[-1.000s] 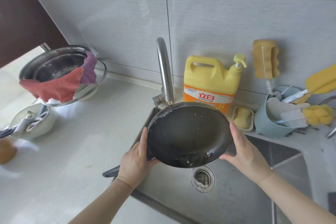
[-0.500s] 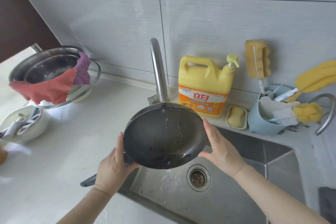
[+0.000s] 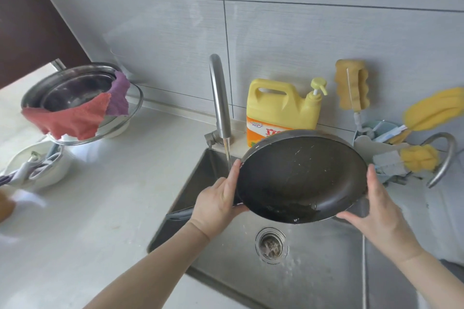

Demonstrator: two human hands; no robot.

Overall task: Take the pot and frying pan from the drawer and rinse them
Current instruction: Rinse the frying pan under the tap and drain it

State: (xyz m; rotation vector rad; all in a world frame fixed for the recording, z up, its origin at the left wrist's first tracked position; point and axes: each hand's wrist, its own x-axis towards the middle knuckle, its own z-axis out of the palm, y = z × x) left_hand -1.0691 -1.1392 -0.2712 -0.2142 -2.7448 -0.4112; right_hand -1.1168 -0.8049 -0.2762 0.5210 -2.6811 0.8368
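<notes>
A black frying pan (image 3: 300, 175) is held tilted over the steel sink (image 3: 313, 268), its inside facing me and wet at the lower rim. My left hand (image 3: 218, 200) grips the pan's left edge, with the dark handle (image 3: 179, 214) sticking out to the left below it. My right hand (image 3: 376, 206) holds the pan's right edge. The tap (image 3: 221, 98) runs a thin stream of water just left of the pan. A steel pot (image 3: 72, 90) stands on the counter at the far left with red and purple cloths draped over its rim.
A yellow detergent bottle (image 3: 281, 108) stands behind the sink. A blue holder (image 3: 374, 133) with yellow sponges and brushes is at the right, beside a second curved spout (image 3: 444, 158). A white bowl with utensils (image 3: 35, 170) sits at the left. The drain (image 3: 271, 246) lies below the pan.
The pan has moved to the right, out from under the tap, still held in both hands. Water is now visibly running from the tap beside it.
</notes>
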